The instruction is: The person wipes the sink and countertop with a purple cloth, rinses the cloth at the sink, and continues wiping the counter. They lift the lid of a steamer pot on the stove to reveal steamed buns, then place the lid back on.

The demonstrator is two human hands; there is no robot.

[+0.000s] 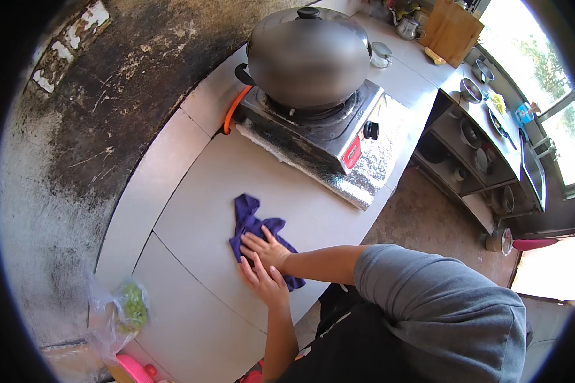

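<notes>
A crumpled purple cloth [247, 210] lies on the white tiled countertop [196, 191]. My right hand [267, 251] presses down on its middle with the palm flat, holding it against the tiles. Close beside it, my left hand [267, 285] reaches in from below with its fingers apart. The left fingertips overlap the cloth's near edge and the heel of the right hand; how firmly they touch is hidden. Beyond the cloth stands a gas stove [311, 127] with a large lidded metal pot [309, 62] on its burner.
Foil sheeting [359, 186] lies under the stove, and an orange hose [232, 110] runs behind it. A plastic bag of green produce [133, 306] and a pink basket [133, 368] sit at lower left. A glass jar [381, 55], a cutting board [450, 33] and metal bowls [471, 90] stand farther off.
</notes>
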